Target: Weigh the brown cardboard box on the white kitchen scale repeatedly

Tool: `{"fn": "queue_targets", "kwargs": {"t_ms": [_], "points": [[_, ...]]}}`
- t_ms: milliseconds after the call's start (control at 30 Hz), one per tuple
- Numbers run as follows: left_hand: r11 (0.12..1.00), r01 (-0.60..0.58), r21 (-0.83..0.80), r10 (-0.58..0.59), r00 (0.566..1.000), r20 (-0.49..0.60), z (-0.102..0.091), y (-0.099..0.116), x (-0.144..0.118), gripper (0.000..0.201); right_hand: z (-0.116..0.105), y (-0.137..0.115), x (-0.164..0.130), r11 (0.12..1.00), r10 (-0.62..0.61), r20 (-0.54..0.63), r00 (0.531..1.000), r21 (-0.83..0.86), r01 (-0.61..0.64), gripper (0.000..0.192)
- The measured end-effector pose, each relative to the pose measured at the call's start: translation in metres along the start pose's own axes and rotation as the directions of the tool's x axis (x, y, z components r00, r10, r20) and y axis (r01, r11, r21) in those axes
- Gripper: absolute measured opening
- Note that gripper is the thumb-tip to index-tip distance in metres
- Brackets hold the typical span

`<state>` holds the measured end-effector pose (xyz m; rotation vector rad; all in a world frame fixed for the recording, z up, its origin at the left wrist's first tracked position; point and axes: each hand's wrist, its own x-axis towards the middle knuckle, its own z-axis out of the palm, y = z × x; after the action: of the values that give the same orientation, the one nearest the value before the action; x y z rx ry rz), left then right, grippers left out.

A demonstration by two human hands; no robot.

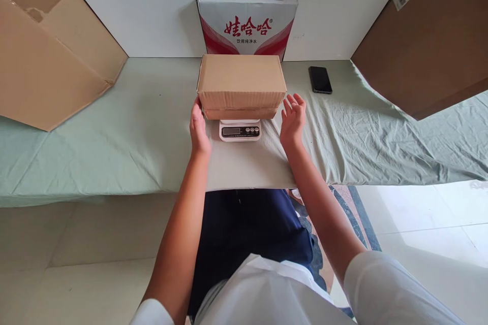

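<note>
A closed brown cardboard box (242, 75) rests on a small white digital kitchen scale (240, 131). The scale's display and buttons stick out in front, while its platform is mostly hidden under the box. My left hand (199, 129) is at the box's lower left side, fingers stretched along it; whether they touch it I cannot tell. Just off the right front corner is my right hand (293, 119), its fingers apart and slightly curled, with nothing in them. No digits can be read on the display.
A black phone (320, 79) lies to the right on the green cloth (160, 127). Behind stands a white and red printed carton (247, 20) among white boxes. Large brown cartons flank the table, one at left (57, 51) and one at right (430, 40).
</note>
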<state>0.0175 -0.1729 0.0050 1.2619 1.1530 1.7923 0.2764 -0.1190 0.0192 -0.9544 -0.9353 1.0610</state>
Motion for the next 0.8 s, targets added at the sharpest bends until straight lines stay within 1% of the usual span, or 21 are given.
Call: {"fn": "queue_targets", "kwargs": {"t_ms": [133, 267, 400, 567, 700, 800], "points": [[1.000, 0.011, 0.002, -0.012, 1.000, 0.017, 0.000, 0.001, 0.000, 0.092, -0.001, 0.005, 0.002, 0.999, -0.021, 0.067, 0.998, -0.047, 0.024, 0.055], [0.999, 0.033, -0.008, -0.033, 0.999, 0.026, 0.001, 0.004, 0.000, 0.093, 0.003, 0.007, 0.001, 0.990, -0.085, 0.151, 0.985, -0.094, 0.100, 0.069], [0.999, 0.032, -0.025, -0.031, 0.998, 0.052, 0.003, 0.007, -0.001, 0.091, 0.007, 0.007, -0.002, 0.991, -0.090, 0.196, 0.976, -0.084, 0.108, 0.079], [1.000, 0.022, 0.009, -0.022, 1.000, 0.018, 0.003, 0.002, -0.001, 0.090, 0.007, 0.008, -0.002, 0.988, -0.089, 0.220, 0.972, -0.102, 0.113, 0.077], [0.998, -0.019, 0.062, 0.019, 1.000, 0.001, 0.002, -0.004, 0.001, 0.087, 0.008, 0.008, 0.000, 0.990, -0.088, 0.244, 0.966, -0.087, 0.112, 0.072], [0.996, -0.038, 0.075, 0.038, 0.999, -0.005, 0.002, -0.007, 0.002, 0.083, 0.010, 0.008, 0.000, 0.983, -0.114, 0.281, 0.953, -0.106, 0.149, 0.069]]}}
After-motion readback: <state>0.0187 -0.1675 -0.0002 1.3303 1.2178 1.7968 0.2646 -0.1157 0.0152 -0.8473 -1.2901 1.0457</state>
